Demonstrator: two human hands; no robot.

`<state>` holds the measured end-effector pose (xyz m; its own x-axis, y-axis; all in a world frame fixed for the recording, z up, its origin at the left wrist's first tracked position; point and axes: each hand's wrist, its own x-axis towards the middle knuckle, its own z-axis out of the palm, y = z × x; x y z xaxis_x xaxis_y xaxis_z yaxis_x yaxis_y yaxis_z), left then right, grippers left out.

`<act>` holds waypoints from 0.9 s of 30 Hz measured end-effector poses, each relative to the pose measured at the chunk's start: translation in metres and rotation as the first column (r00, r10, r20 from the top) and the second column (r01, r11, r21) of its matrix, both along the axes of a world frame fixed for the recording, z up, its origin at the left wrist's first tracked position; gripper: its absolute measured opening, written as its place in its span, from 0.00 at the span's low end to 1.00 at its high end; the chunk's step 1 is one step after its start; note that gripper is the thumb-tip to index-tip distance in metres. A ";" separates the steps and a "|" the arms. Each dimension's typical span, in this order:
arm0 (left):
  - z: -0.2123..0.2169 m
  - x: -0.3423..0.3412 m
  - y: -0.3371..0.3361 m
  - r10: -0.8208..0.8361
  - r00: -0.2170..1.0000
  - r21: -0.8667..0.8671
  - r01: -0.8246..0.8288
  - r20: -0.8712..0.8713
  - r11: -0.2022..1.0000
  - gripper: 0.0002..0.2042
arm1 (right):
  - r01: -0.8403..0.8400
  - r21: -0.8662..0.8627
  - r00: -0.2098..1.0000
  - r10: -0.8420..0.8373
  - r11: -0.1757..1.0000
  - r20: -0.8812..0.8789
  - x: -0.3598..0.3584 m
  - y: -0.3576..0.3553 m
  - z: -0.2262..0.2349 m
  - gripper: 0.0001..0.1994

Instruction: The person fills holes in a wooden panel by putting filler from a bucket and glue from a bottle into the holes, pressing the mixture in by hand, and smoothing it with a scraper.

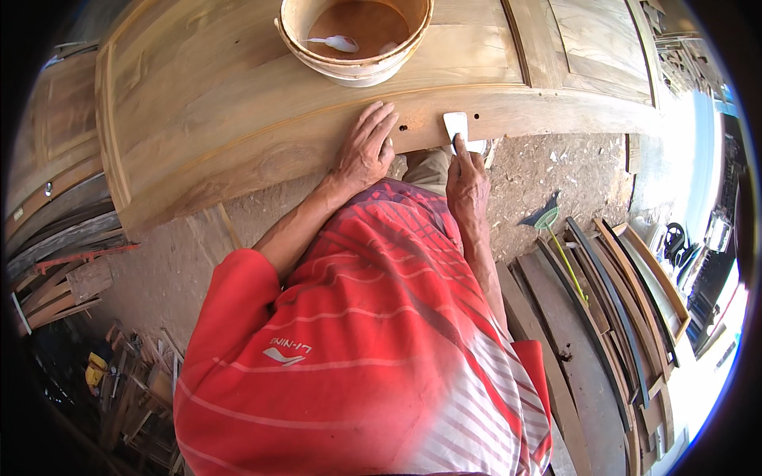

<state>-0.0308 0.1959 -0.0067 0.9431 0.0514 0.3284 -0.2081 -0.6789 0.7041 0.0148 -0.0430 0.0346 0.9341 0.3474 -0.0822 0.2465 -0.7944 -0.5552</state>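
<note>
A wooden panelled door lies flat before me, with small dark holes in its near edge. My left hand rests on that edge with its fingers stretched out, left of one hole. In my right hand is a putty knife, its pale blade lying against the edge between two holes and my index finger along it. Another white flat piece shows beside these fingers; what it is I cannot make out. On the door stands a whitish bucket with brown stuff and a white scoop-like object inside.
Long wooden boards lie stacked at the right, with a green fly swatter over them. Wood offcuts pile up at the lower left. Another panelled door stands at the far left. Shavings litter the ground.
</note>
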 end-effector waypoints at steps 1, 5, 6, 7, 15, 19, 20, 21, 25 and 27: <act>-0.002 0.000 0.000 0.005 1.000 -0.001 -0.005 -0.006 1.000 0.27 | 0.000 0.000 1.000 0.000 1.000 0.004 0.001 0.000 -0.001 0.23; 0.002 0.002 0.000 0.011 1.000 0.020 -0.011 0.003 1.000 0.27 | -0.004 -0.031 1.000 0.004 1.000 0.013 -0.006 -0.004 -0.001 0.23; 0.002 0.002 0.001 0.005 1.000 0.015 -0.005 0.004 1.000 0.27 | 0.012 -0.029 1.000 -0.011 0.999 0.014 -0.004 -0.003 -0.001 0.24; 0.002 0.002 0.001 0.000 1.000 0.011 0.000 0.004 1.000 0.27 | 0.022 0.022 0.999 -0.023 1.000 0.037 -0.003 -0.002 -0.002 0.24; 0.021 0.002 0.006 -0.029 0.999 -0.083 0.025 -0.043 0.996 0.25 | 0.127 0.035 0.991 -0.128 0.991 0.029 0.005 -0.005 0.019 0.23; 0.108 0.004 0.020 -0.130 0.988 -0.298 0.100 -0.082 0.949 0.23 | 0.217 0.100 0.970 -0.225 0.971 0.089 0.019 -0.024 0.032 0.22; 0.133 0.008 0.024 -0.092 0.996 -0.291 0.083 -0.018 0.953 0.22 | 0.256 0.114 0.962 -0.265 0.960 0.070 0.023 -0.031 0.031 0.22; 0.158 0.015 0.031 -0.046 0.998 -0.282 0.057 0.045 0.958 0.21 | 0.287 0.130 0.954 -0.295 0.949 0.047 0.027 -0.036 0.029 0.22; 0.213 0.079 0.069 0.035 0.996 0.012 -0.034 -0.080 0.999 0.16 | 0.356 0.257 0.915 -0.391 0.899 0.100 0.043 -0.052 0.016 0.22; 0.209 0.107 0.091 0.007 0.977 0.183 0.032 -0.211 0.983 0.17 | 0.352 0.258 0.912 -0.392 0.900 0.124 0.050 -0.052 0.016 0.22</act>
